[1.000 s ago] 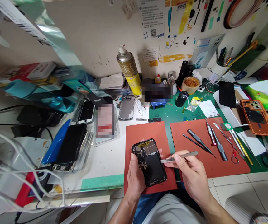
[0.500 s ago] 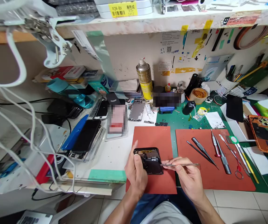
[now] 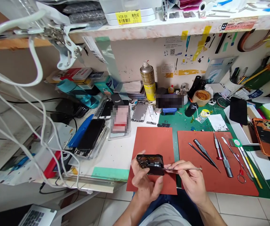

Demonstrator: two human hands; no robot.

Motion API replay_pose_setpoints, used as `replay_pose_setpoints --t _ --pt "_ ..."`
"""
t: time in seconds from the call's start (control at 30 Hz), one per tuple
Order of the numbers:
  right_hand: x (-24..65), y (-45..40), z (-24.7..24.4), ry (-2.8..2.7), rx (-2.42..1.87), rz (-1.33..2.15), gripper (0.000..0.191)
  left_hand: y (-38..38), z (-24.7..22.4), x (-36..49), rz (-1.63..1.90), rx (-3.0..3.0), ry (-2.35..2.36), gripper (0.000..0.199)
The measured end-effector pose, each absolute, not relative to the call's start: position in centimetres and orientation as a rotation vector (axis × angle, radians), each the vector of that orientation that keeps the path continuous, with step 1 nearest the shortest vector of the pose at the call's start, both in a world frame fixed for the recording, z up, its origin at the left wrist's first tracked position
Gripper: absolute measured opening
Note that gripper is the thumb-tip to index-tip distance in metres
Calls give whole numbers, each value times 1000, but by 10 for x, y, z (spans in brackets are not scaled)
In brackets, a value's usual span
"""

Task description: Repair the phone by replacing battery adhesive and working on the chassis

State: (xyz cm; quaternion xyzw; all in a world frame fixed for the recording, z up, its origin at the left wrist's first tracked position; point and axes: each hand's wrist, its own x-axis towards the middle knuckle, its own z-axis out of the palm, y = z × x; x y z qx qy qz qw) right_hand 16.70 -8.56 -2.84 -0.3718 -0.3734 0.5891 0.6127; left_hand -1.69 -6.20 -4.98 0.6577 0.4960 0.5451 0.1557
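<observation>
Above the brick-red rectangular mat, the left hand and right hand are both occupied. The opened black rectangular phone tilts in the left's grip, held near its left end; the right pinches a slim silver metal tool at the phone's right edge.

A black rectangular smartphone, opened with its inner parts bare, tilts above the narrower rust-red rectangular mat. A slim grey metal tool, nearly level, crosses that mat's right edge.

Light grey top; blue trousers
</observation>
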Motion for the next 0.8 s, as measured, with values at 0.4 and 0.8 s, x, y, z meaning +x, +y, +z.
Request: replay_pose_setpoints --t 0.4,0.8 --pt "174 -75 -18 -977 -783 1320 17 -59 -23 -11 1484 2267 1446 31" --pt "178 -110 -1 -1132 -1281 784 18 -66 -19 -2 1481 2154 1539 19"
